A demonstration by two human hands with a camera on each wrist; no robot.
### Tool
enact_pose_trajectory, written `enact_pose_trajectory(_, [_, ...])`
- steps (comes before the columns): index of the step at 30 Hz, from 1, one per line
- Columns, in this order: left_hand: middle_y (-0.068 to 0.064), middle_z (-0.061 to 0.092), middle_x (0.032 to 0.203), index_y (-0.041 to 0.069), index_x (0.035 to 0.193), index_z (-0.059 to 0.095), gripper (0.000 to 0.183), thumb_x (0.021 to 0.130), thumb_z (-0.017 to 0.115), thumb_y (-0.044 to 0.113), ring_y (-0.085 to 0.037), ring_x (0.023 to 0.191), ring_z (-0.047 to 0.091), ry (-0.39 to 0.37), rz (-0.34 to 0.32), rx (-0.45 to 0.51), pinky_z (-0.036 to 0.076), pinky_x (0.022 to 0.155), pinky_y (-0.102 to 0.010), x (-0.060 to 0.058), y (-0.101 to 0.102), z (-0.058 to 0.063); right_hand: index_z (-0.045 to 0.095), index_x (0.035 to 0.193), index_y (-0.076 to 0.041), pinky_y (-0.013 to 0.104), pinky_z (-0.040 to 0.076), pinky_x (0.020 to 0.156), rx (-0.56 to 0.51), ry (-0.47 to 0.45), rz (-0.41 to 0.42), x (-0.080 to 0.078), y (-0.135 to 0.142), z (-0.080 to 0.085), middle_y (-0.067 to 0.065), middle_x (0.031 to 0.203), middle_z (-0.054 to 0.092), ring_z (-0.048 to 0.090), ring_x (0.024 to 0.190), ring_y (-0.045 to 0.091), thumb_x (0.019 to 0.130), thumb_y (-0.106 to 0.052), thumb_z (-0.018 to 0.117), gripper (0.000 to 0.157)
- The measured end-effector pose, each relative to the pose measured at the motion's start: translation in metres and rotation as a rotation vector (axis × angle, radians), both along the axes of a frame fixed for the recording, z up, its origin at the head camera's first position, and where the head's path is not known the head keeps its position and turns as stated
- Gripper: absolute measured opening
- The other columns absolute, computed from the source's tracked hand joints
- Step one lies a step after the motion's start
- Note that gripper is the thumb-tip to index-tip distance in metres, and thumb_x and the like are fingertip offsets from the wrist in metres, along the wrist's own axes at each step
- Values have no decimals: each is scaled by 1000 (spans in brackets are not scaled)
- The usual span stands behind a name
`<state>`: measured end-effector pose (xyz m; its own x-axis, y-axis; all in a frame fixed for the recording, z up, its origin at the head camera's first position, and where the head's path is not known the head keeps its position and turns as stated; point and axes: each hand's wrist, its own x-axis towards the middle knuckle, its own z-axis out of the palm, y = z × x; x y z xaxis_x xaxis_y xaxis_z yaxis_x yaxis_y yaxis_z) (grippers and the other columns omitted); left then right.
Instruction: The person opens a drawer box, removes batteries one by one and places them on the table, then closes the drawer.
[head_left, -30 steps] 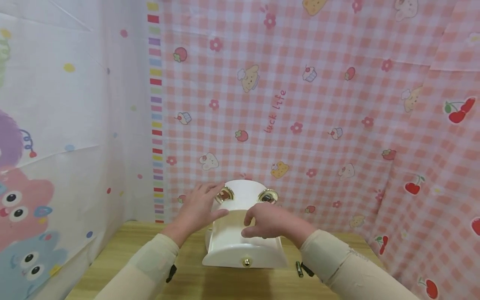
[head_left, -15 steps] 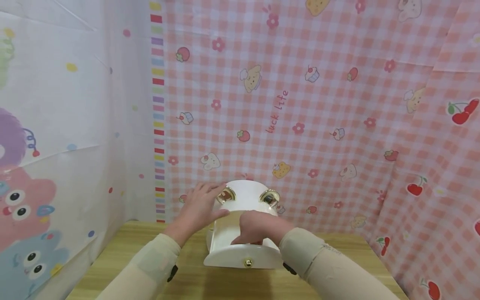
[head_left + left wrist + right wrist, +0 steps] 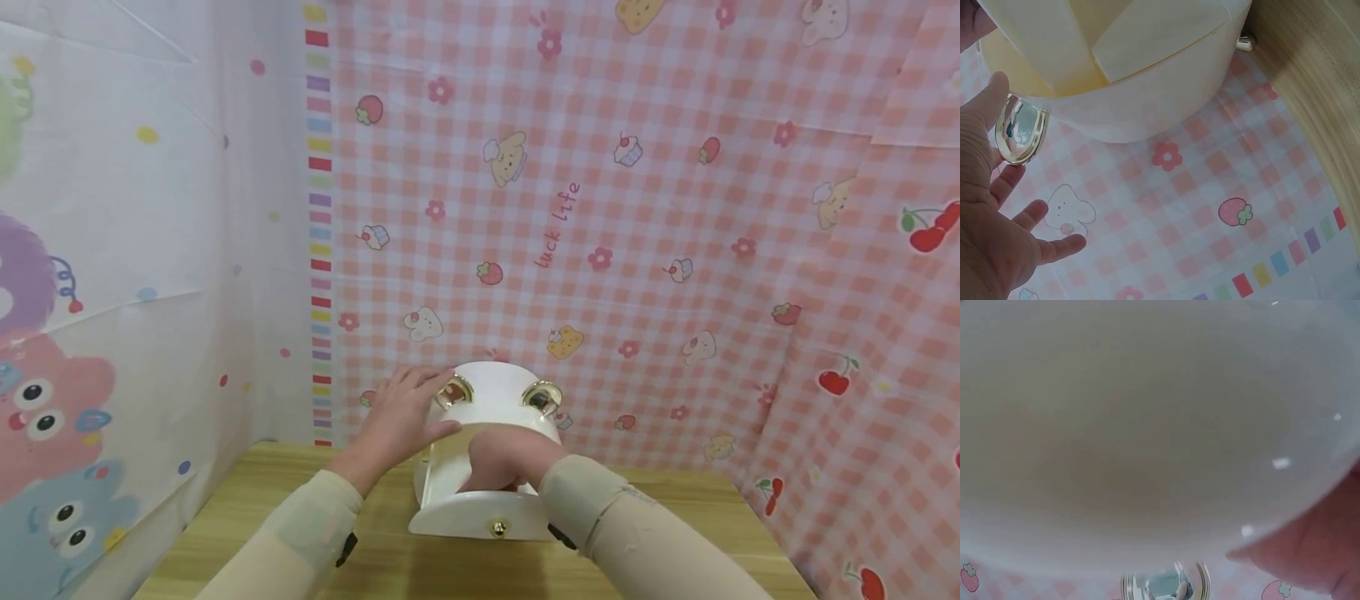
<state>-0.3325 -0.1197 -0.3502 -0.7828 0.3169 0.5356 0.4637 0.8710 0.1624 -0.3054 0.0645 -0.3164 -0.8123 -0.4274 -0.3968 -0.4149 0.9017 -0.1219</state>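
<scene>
1. The right hand (image 3: 510, 458) has dropped from above the white box (image 3: 495, 387) into its hollow, so the work now lies inside. The near wall (image 3: 450, 514) and the hand's own back hide the fingers; whether they hold anything I cannot tell.
2. The left hand (image 3: 401, 417) has kept its place at the box's left side, its fingers spread wide, at the left gold fitting (image 3: 455, 392); it appears to steady the box.
3. The box is on the wooden table (image 3: 375, 550), between the forearms. It looks glossy and rounded, with a curved far top and a cream inside.
4. Two shiny gold fittings, the left one and the right one (image 3: 542, 398), flank the far top.
5. Smallest is the round gold knob (image 3: 498, 528) on the near wall.
</scene>
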Motion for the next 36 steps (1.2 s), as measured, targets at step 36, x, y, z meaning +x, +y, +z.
enact_pose_trajectory(36, [-8, 62, 151, 16, 155, 58, 82, 86, 88, 49, -34, 139, 54, 47, -37, 53, 48, 112, -64, 1, -3, -4, 50, 56, -19, 23, 27, 47, 106, -76, 43, -3, -25, 4, -7, 54, 42, 37, 47, 7, 95, -34, 71, 47])
